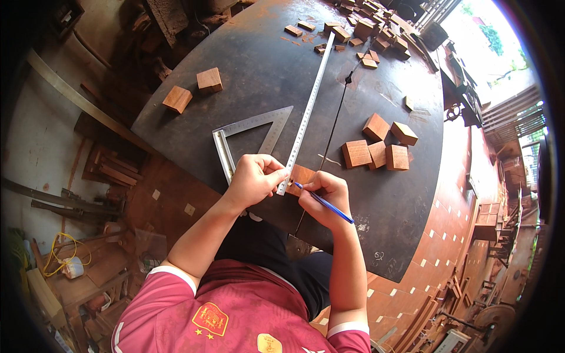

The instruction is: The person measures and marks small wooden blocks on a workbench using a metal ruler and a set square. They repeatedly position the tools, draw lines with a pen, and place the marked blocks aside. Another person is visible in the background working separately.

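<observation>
Firstly, one reddish-brown wooden block, lying between our hands beside the ruler's lower end: stiff and sturdy, we judge, fairly light, best held by its side faces. One long steel ruler, pinched low by our left hand; probably slippery. One blue pen, gripped in our right hand, tip at the block. Outward: triangular metal square, dark tabletop, loose wooden cubes, reddish tiled floor.

Forearms extended, left fingers pinched, right fingers curled
</observation>
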{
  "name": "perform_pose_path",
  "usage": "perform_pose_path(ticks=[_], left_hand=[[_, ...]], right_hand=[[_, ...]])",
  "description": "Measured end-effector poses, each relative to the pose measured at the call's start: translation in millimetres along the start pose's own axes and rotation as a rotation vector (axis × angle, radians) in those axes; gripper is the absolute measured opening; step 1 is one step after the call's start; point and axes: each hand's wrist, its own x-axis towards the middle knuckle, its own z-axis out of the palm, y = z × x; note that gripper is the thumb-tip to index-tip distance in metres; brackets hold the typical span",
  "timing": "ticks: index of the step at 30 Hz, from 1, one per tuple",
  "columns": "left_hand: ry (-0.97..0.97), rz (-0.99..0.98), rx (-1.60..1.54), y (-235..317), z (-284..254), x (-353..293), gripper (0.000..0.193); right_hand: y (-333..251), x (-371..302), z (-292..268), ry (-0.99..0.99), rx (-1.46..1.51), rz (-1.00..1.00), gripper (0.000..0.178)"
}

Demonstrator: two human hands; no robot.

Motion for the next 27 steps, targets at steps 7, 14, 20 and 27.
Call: perform_pose_path(ticks=[7,14,20,27], left_hand=[[0.007,0.007,0.01,0.3,0.2,-0.3,0.014],[0.0,0.0,0.016,1.2,0.5,-0.1,0.014],[-0.011,0.001,0.011,3.0,-0.4,-0.4,0.014],[-0.021,0.005,0.011,0.5,-1.6,0.1,0.014]], right_hand=[[-5.0,-1.4,1.6,0.044,0.193,0.082,0.012],[-7.7,6.8,3.4,0.105,0.066,0.023,0.013],[-7.6,8.7,3.2,0.089,0.021,0.045,0.012],[-2.5,8.3,1.5,0.073,-0.006,0.036,0.013]])
